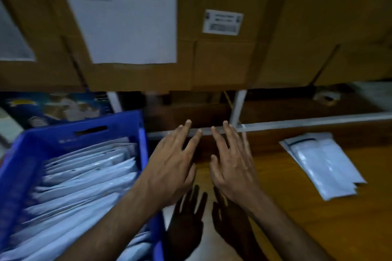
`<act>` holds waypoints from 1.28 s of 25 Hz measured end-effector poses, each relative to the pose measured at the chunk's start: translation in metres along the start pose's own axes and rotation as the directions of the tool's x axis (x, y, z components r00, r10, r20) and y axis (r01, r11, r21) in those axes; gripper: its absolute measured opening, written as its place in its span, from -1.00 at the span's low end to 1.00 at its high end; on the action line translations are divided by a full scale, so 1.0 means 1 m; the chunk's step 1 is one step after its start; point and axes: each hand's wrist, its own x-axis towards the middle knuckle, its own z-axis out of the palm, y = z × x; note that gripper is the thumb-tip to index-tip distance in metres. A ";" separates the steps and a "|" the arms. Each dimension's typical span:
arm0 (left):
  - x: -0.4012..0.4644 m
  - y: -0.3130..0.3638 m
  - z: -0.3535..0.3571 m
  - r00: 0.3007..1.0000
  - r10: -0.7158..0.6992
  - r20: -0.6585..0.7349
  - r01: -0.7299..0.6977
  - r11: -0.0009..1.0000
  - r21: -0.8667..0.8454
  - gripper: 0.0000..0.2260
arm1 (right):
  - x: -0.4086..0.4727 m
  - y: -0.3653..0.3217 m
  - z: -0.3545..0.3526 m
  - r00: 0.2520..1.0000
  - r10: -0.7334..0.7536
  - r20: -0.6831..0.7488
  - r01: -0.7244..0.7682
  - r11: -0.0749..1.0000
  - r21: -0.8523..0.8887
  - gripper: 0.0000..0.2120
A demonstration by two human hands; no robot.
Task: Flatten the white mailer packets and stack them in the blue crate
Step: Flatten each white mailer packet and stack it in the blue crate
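Note:
A blue crate [125, 125] stands at the left, filled with several white mailer packets [84, 178] stacked on edge. My left hand [171, 163] and my right hand [231, 165] hover side by side above the wooden table, just right of the crate, fingers straight and spread, holding nothing. Their shadows fall on the table below. A small pile of white mailer packets [324, 163] lies flat on the table at the right, well apart from both hands.
The wooden table [297, 218] stretches to the right. Large cardboard boxes [222, 63] with a white sheet [127, 12] and a label [222, 21] fill a white metal rack [297, 123] behind the table. A tape roll [326, 97] sits on a lower shelf.

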 end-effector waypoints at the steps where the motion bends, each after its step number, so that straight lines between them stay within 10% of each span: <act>1: 0.016 0.020 0.011 0.999 0.045 0.016 -0.045 0.999 -0.001 -0.34 | -0.011 0.027 -0.002 0.999 0.039 0.003 -0.039 0.999 -0.013 -0.32; 15: 0.257 0.263 0.242 0.890 0.264 0.372 -0.303 0.951 0.051 -0.27 | -0.128 0.357 0.031 0.831 0.538 0.141 -0.511 0.839 -0.188 -0.21; 23: 0.298 0.260 0.276 0.801 0.253 0.543 -0.379 0.916 0.131 -0.17 | -0.146 0.380 0.043 0.897 0.423 0.127 -0.413 0.905 -0.102 -0.33; 32: 0.252 0.243 0.245 0.882 0.291 0.371 -0.363 0.921 0.141 -0.43 | -0.127 0.358 0.019 0.912 0.405 0.057 -0.402 0.914 -0.057 -0.37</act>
